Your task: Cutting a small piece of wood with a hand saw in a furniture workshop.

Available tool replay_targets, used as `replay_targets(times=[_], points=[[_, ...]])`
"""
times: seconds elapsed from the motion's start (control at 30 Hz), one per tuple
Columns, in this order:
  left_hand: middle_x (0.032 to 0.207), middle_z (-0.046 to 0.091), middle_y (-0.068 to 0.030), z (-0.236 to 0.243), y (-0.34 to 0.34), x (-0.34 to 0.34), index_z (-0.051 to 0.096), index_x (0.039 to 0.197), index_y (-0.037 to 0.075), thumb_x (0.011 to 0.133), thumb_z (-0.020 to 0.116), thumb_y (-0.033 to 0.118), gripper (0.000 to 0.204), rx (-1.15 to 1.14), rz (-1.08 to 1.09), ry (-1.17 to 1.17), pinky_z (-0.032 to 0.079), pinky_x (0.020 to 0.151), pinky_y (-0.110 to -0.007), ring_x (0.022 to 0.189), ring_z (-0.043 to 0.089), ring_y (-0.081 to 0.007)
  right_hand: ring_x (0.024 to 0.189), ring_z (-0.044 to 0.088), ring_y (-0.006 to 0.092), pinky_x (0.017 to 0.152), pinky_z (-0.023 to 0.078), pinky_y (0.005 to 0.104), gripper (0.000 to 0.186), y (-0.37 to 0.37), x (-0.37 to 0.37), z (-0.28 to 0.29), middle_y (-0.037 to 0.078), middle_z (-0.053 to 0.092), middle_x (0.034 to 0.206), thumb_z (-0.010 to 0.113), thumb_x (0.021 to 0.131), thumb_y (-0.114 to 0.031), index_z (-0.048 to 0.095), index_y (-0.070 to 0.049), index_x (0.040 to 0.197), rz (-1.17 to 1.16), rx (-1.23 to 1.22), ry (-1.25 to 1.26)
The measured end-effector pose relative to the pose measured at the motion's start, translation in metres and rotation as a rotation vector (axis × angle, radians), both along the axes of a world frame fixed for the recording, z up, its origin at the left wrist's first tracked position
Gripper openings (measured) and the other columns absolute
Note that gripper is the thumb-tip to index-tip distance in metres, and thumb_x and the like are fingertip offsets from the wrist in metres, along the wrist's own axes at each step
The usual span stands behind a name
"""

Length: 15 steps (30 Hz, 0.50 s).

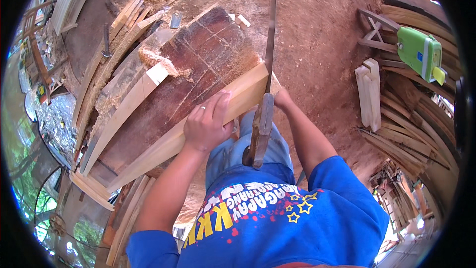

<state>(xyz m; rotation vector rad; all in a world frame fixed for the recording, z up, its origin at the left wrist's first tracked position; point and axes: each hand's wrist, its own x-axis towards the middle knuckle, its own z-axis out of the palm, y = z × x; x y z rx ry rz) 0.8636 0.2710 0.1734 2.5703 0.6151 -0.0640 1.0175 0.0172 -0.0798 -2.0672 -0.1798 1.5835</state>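
My left hand (pixel 207 121), with a ring on one finger, grips a long pale wooden board (pixel 163 151) over its upper edge. The board slants across a dark, sawdust-strewn worktop (pixel 210 44). Across the board's right end lies a handsaw (pixel 270 44), its long thin blade stretching away from me. The saw's worn wooden handle (pixel 262 131) is towards my body, in front of my jeans. My right hand (pixel 282 98) is close beside the blade at the board's end. Its fingers are mostly hidden behind the saw and wood, so its hold cannot be made out.
Left on the worktop are a curved plank (pixel 124 106), a heap of shavings (pixel 161 59) and a hammer (pixel 105 39). At right, a green plastic container (pixel 419 54) sits by stacked timber (pixel 421 124) and a notched pale block (pixel 368 94). Sawdust covers the earthen floor (pixel 322 34).
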Motion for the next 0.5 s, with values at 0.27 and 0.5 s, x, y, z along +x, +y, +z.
replay_targets(times=[0.27, 0.5], points=[[0.136, 0.073, -0.0115, -0.002, -0.002, -0.005, 0.059, 0.147, 0.010, 0.074, 0.076, 0.018, 0.075, -0.022, 0.006, 0.022, 0.063, 0.083, -0.042, 0.105, 0.078, -0.0295, 0.085, 0.081, 0.0303, 0.082, 0.063, 0.0423, 0.044, 0.008, 0.011, -0.004, 0.021, 0.081, 0.091, 0.078, 0.089, -0.037, 0.082, 0.000, 0.110, 0.304, -0.205, 0.040], [0.136, 0.073, -0.0125, -0.002, -0.004, 0.007, 0.059, 0.146, 0.009, 0.075, 0.076, 0.017, 0.073, -0.028, -0.022, 0.030, 0.063, 0.081, -0.044, 0.103, 0.078, -0.0316, 0.082, 0.080, 0.0246, 0.080, 0.063, 0.0397, 0.037, -0.003, 0.051, 0.013, 0.017, 0.082, 0.095, 0.071, 0.095, -0.029, 0.081, 0.000, 0.116, -0.052, -0.205, 0.044]])
